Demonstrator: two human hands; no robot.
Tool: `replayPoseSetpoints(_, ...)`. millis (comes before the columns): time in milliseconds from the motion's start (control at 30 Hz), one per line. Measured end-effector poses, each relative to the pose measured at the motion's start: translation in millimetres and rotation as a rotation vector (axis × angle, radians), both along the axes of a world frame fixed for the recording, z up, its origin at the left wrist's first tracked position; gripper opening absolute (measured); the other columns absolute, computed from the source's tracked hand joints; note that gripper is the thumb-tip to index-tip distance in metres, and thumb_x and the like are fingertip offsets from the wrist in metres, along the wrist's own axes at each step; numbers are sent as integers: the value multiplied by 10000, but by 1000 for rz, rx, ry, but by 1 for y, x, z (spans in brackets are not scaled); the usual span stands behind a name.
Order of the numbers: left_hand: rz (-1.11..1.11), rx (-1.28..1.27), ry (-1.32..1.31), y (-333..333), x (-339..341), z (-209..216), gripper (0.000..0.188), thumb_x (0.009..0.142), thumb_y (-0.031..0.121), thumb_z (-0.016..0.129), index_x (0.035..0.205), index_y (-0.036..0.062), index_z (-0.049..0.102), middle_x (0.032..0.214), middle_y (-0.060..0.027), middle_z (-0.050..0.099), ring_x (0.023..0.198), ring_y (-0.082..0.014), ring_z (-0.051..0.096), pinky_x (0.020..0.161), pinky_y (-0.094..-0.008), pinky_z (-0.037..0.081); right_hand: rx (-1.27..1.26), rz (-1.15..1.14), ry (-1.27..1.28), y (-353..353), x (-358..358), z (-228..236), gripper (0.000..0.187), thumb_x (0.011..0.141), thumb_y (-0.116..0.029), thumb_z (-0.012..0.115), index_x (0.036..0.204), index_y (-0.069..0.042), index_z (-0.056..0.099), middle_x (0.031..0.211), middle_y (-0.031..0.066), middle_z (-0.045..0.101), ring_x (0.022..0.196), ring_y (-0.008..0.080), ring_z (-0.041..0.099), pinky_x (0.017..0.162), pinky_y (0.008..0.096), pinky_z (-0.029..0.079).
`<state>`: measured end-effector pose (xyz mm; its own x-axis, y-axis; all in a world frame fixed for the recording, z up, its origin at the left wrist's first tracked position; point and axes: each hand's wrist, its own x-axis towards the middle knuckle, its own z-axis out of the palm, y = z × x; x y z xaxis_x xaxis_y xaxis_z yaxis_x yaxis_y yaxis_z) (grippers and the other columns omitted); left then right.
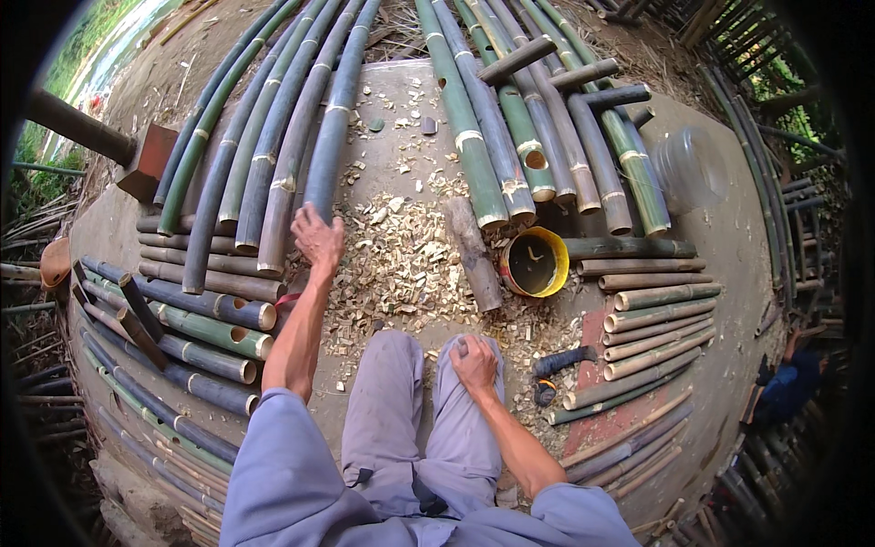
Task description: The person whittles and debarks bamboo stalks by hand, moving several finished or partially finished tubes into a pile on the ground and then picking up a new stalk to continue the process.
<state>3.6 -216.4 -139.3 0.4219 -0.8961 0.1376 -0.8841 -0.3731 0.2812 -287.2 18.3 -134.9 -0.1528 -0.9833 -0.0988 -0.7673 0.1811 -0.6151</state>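
My left hand [317, 239] reaches forward and grips the near end of a long dark bamboo pole [335, 128] that lies with several other long poles running away from me. My right hand [475, 363] rests on my right knee with its fingers curled closed; nothing clearly shows in it. I sit in grey trousers [401, 410] with both knees bent. In front of my knees, wood chips [401, 260] cover the concrete floor [729, 237].
A short thick log [474, 255] lies beside a yellow-rimmed round container [534, 263]. Short cut bamboo pieces are stacked at left [205, 314] and right [652, 319]. A dark-handled tool [561, 365] lies by my right knee. A clear plastic jar [689, 169] stands at right.
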Motion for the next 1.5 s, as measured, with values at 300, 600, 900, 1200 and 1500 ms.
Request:
replayPoseSetpoints(300, -232, -83, 359, -24, -71, -6, 596, 768, 345, 701, 1291, 126, 518, 1113, -158, 581, 1058, -293, 551, 802, -507, 474, 46, 6, 6, -2, 3, 4, 198, 722, -204, 662, 827, -43, 615, 780, 111, 633, 781, 317, 621, 695, 432, 498)
replayPoseSetpoints(600, -73, 271, 1544, -44, -144, -23, 729, 834, 370, 688, 1396, 142, 284, 984, -119, 613, 687, -208, 647, 580, -368, 518, 58, 4, 25, -2, 3, 7, 194, 720, -205, 649, 822, -45, 608, 793, 126, 638, 776, 325, 626, 690, 433, 503)
replayPoseSetpoints(900, -201, 71, 1385, -47, -198, -36, 968, 818, 194, 711, 1483, 7, 33, 1308, -264, 432, 995, -306, 590, 722, -361, 543, 42, -5, 2, 0, 0, 1, 201, 724, -215, 656, 822, -48, 600, 778, 125, 630, 774, 319, 620, 676, 440, 501)
replayPoseSetpoints(1200, -420, -16, 844, -27, -208, -43, 1357, 545, 423, 891, 1509, 126, -18, 1453, -289, 122, 1318, -434, 267, 1073, -488, 338, 21, -8, -49, -3, -6, 3, 181, 736, -198, 650, 824, -48, 600, 794, 121, 633, 785, 313, 623, 680, 431, 501)
replayPoseSetpoints(1500, -391, -148, 652, -17, -217, -21, 1294, 476, 214, 940, 1490, 165, 139, 1448, -282, 112, 1286, -488, 330, 1055, -507, 389, 17, 8, -43, -2, 1, 0, 195, 739, -204, 653, 848, -46, 615, 833, 128, 644, 810, 313, 628, 689, 429, 508)
